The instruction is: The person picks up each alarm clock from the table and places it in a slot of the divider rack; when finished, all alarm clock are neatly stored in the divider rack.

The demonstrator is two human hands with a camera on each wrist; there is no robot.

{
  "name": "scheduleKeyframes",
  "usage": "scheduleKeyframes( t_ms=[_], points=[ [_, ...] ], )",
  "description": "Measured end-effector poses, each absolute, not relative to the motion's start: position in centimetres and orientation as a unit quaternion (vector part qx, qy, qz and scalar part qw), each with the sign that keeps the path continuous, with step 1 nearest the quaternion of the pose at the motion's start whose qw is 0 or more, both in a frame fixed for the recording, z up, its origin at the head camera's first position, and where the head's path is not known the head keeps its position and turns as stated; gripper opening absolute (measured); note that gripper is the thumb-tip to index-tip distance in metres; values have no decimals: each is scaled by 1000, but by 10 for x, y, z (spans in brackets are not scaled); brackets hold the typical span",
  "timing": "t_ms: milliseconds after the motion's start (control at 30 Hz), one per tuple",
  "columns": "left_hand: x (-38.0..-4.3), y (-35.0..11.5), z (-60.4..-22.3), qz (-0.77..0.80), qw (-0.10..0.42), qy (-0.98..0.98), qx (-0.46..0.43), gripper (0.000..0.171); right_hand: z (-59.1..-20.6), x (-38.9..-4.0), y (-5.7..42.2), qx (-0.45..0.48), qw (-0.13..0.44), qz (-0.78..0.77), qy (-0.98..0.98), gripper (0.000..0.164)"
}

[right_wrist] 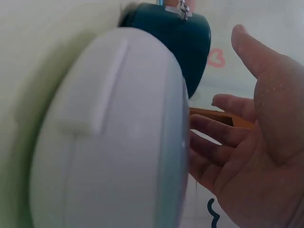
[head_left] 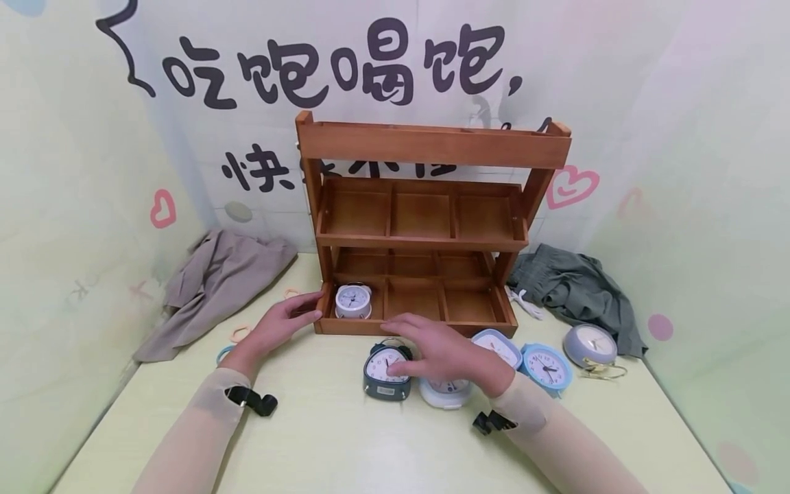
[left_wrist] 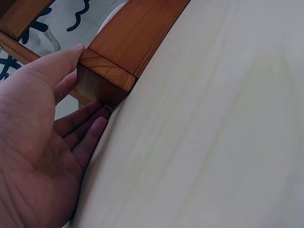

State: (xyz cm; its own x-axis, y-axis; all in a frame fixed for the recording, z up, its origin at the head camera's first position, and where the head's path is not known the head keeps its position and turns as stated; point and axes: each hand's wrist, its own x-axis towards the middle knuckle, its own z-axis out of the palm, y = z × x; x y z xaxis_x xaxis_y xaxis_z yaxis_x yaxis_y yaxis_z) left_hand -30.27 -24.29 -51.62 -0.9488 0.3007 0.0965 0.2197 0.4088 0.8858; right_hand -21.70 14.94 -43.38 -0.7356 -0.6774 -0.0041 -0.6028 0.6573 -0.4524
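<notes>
My left hand [head_left: 278,333] rests against the lower left corner of a brown wooden rack [head_left: 432,147]. In the left wrist view its thumb [left_wrist: 71,54] touches the corner and the other fingers lie along the side. A small white alarm clock [head_left: 353,302] stands in the rack's bottom left compartment. Spread and relaxed, my right hand [head_left: 441,350] hovers over a dark teal alarm clock [head_left: 379,362], its thumb overlapping the dial. Beneath the palm is a white clock [head_left: 446,398], partly hidden; in the right wrist view its white casing [right_wrist: 114,118] looms beside the hand.
Right of that hand stand a lavender-blue clock [head_left: 496,348], a light blue clock [head_left: 546,370] and a round purple clock [head_left: 589,346]. Grey-brown cloth [head_left: 228,281] lies left of the rack, dark green cloth [head_left: 568,281] right of it. Small rings lie near the left wrist.
</notes>
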Motion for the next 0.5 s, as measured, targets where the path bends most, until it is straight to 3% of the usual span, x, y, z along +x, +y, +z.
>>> scheduleKeyframes(
  t_ms=[167,500],
  points=[
    [-302,-241,-517,527,34,833,163,58,-439,-212,146,-365,95,-192,906,98],
    [-304,-241,-518,528,37,833,160,59,-454,-213,141,-400,58,-163,900,101]
  ],
)
